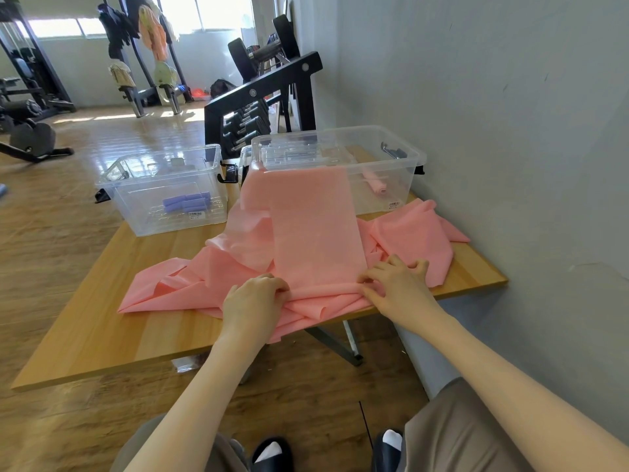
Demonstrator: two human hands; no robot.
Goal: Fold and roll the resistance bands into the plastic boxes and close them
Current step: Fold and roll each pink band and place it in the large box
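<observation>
A long pink resistance band [313, 226] lies flat down the middle of the wooden table [102, 335], its far end draped up over the right clear plastic box [401, 185]. More pink bands [418, 233] lie crumpled under and beside it. My left hand [253, 304] pinches the band's near left corner. My right hand [394, 284] pinches its near right corner. The right box holds a rolled pink band [376, 185]. The left clear box [136, 202] holds rolled purple bands [186, 202]. Both boxes stand without lids on.
A grey wall [510, 131] runs close along the table's right side. A black dumbbell rack [262, 97] stands just behind the boxes. Gym machines are further back on the wooden floor. My legs and black slippers are below the table's near edge.
</observation>
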